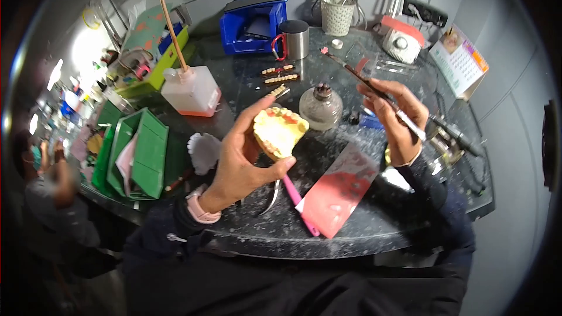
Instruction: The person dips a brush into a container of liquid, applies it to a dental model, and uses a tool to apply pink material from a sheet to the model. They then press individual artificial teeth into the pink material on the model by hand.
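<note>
My left hand (231, 169) is closed around a yellowish dental cast (281, 134), with the row of teeth facing up and reddish-pink wax along part of it. In my right hand (399, 117), a slim wax knife (366, 81) slants up and left, a small pink lump (324, 51) on its tip. Between the hands stands a glass spirit lamp (321, 110); I cannot make out a flame. Below lies a sheet of pink wax (336, 199), beside a pink-handled tool (297, 202) and a curved metal instrument (271, 200). Strips of artificial teeth (282, 79) lie behind the cast.
A bottle of pink liquid (193, 90) with a wooden stick and a green box (146, 155) stand left. Behind are a blue bin (256, 23), metal mug (297, 41), white basket (338, 16) and red-white device (403, 41). Another person's hand (61, 175) is far left.
</note>
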Tool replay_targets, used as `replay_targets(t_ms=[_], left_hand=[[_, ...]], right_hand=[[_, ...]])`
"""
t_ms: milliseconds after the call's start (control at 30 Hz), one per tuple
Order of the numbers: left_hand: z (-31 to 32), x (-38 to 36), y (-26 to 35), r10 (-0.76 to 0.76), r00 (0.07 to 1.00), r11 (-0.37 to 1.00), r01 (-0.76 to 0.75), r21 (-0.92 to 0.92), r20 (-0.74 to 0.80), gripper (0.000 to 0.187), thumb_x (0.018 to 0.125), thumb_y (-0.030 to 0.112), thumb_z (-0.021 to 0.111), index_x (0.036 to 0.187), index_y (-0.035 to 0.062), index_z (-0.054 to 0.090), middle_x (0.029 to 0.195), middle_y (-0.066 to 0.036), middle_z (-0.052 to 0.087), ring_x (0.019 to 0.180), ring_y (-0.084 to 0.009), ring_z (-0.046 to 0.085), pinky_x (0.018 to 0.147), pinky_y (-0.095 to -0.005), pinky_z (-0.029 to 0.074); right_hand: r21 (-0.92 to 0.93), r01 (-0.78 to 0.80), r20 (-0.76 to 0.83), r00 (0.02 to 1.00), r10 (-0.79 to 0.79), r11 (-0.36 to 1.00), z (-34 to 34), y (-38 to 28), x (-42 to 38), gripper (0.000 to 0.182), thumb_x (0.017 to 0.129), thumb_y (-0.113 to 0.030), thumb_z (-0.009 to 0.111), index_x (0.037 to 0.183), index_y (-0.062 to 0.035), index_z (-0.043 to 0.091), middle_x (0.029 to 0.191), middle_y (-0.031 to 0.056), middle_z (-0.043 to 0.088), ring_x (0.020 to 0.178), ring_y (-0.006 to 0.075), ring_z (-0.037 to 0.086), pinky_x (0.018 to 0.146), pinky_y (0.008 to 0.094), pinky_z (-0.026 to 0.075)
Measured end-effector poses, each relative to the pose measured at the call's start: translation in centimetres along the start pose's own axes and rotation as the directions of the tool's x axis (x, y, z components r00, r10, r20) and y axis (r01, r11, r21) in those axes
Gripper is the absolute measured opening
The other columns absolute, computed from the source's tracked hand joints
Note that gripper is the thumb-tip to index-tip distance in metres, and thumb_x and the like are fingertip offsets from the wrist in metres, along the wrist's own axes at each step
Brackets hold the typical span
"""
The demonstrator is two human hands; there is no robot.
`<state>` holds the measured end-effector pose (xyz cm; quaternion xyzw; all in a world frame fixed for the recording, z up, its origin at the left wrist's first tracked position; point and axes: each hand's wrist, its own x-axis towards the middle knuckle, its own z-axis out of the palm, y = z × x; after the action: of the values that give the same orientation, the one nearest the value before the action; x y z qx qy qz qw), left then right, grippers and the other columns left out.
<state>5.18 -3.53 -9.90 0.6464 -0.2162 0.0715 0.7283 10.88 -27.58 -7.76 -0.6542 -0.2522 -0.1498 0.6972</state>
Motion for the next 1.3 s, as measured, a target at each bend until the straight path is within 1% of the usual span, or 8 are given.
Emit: replay_targets(t_ms=[67,133,300,433,567,667,1100,1300], left_hand=[[-0.3,0.0,-0.3,0.067,0.997,0.997,-0.065,0.045,-0.045,0.080,0.067,-0.003,0.073,0.134,-0.0001,0.029,0.119,-0.011,0.048,0.112,-0.0161,0.049,0.097,-0.0297,0.040],[-0.7,-0.3,-0.5,0.080,0.993,0.992,-0.071,0.104,-0.088,0.077,0.067,0.000,0.075,0.131,0.0003,0.031,0.118,-0.012,0.049,0.111,-0.0169,0.050,0.096,-0.0297,0.041],[-0.9,-0.6,0.4,0.094,0.985,0.983,-0.069,0.171,-0.143,0.080,0.063,0.004,0.076,0.131,-0.0019,0.034,0.117,-0.012,0.048,0.112,-0.0181,0.049,0.098,-0.0314,0.039],[-1.2,-0.9,0.4,0.035,0.985,0.994,-0.016,0.111,-0.168,0.082,0.061,0.010,0.077,0.130,-0.0039,0.036,0.117,-0.011,0.049,0.111,-0.0168,0.050,0.098,-0.0304,0.039],[-1.5,-1.0,-0.3,0.089,0.982,0.991,-0.072,0.109,-0.167,0.078,0.065,0.007,0.079,0.129,-0.0029,0.037,0.116,-0.013,0.051,0.107,-0.0172,0.053,0.095,-0.0299,0.044],[-1.5,-1.0,-0.3,0.069,0.984,0.996,-0.060,0.060,-0.162,0.078,0.064,0.008,0.080,0.129,-0.0028,0.037,0.116,-0.013,0.051,0.107,-0.0170,0.054,0.095,-0.0298,0.044],[-1.6,-0.9,-0.3,0.104,0.984,0.986,-0.082,0.148,-0.146,0.077,0.063,0.008,0.081,0.128,-0.0011,0.040,0.116,-0.010,0.048,0.107,-0.0175,0.054,0.095,-0.0307,0.045],[-1.6,-0.9,-0.5,0.109,0.984,0.987,-0.090,0.136,-0.144,0.078,0.063,0.008,0.081,0.128,-0.0004,0.039,0.118,-0.011,0.048,0.107,-0.0179,0.054,0.095,-0.0305,0.045]], right_hand=[[-0.019,-0.024,-0.009,1.000,0.024,1.000,-0.3,0.5,-0.1,0.025,0.085,-0.001,0.052,0.108,0.0050,0.058,0.099,0.0125,0.064,0.087,0.0125,0.059,0.075,0.0230,0.047],[-0.015,-0.049,-0.007,0.999,0.049,0.999,-0.6,0.9,-0.3,0.024,0.084,0.000,0.051,0.106,0.0066,0.057,0.102,0.0148,0.062,0.099,0.0215,0.061,0.083,0.0282,0.049],[-0.021,-0.071,0.026,0.997,0.071,0.997,-0.9,2.1,-0.7,0.023,0.083,0.004,0.049,0.104,0.0085,0.057,0.104,0.0163,0.058,0.100,0.0272,0.061,0.084,0.0318,0.051],[0.029,-0.064,-0.007,0.998,0.065,0.998,-1.1,2.4,-1.1,0.024,0.081,0.004,0.048,0.103,0.0082,0.056,0.107,0.0176,0.055,0.100,0.0320,0.061,0.084,0.0346,0.052],[0.015,-0.046,-0.040,0.998,0.046,0.999,-1.2,2.2,-1.3,0.026,0.080,-0.004,0.048,0.102,0.0083,0.055,0.106,0.0191,0.053,0.100,0.0355,0.060,0.085,0.0380,0.052],[0.044,-0.046,-0.028,0.999,0.047,0.998,-1.4,2.4,-1.3,0.027,0.081,-0.004,0.048,0.103,0.0088,0.054,0.106,0.0200,0.053,0.100,0.0364,0.060,0.086,0.0393,0.052],[0.063,-0.022,-0.023,0.999,0.023,0.998,-1.5,2.5,-1.4,0.028,0.078,-0.003,0.045,0.101,0.0104,0.052,0.104,0.0213,0.053,0.100,0.0378,0.060,0.087,0.0399,0.051],[0.048,-0.046,-0.041,0.998,0.048,0.998,-1.3,2.3,-1.5,0.028,0.076,-0.001,0.042,0.100,0.0099,0.053,0.103,0.0205,0.054,0.099,0.0368,0.060,0.086,0.0395,0.052]])
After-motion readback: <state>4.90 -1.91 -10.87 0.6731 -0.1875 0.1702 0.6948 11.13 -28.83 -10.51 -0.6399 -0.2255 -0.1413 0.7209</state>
